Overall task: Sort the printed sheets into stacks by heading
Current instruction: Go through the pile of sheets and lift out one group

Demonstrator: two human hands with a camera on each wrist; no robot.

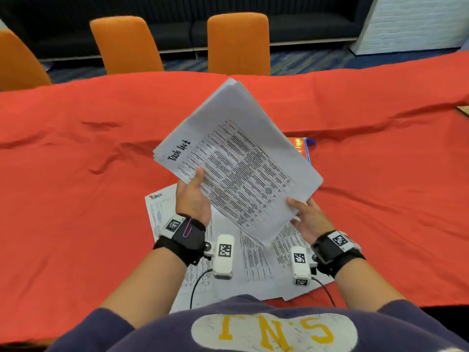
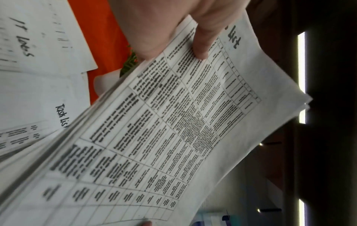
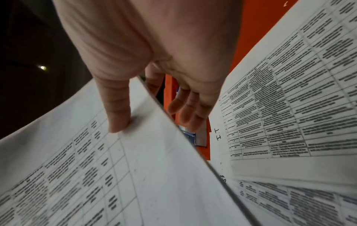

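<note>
We hold a thick bundle of white printed sheets (image 1: 236, 158) up off the red-orange cloth-covered table (image 1: 76, 174), tilted diagonally, w/ both hands. Top sheet carries a handwritten "Task list" heading and a dense printed grid of text below it.

Our left hand (image 1: 193, 199) grips the bundle's near-left edge: thumb pressed flat on the top sheet just below the heading, fingers underneath, so it's clamped on the paper. The left wrist view confirms the thumb (image 2: 203, 44) lying across the table rows next to the "list" word.

Our right hand (image 1: 308, 219) takes the bundle's near corner. In the right wrist view the thumb (image 3: 117, 110) sits on the top sheet near its edge while the other fingers (image 3: 185, 110) curl loosely below the sheet edge; whether they touch the underside we can't tell, but thumb contact is plain.

Under the hands, flat on the cloth at the near table edge, lie loose white printed sheets (image 1: 253, 260), overlapping. One at left reads "Admin" (image 1: 156, 196) at its top; wrist views show others headed "Task list" (image 2: 62, 115) and "I.T" (image 3: 218, 134).

Beyond the bundle, partly hidden by it, a blue-edged item (image 1: 305, 148) rests on the cloth. Three orange upholstered chairs (image 1: 238, 44) stand at the table's far side.
</note>
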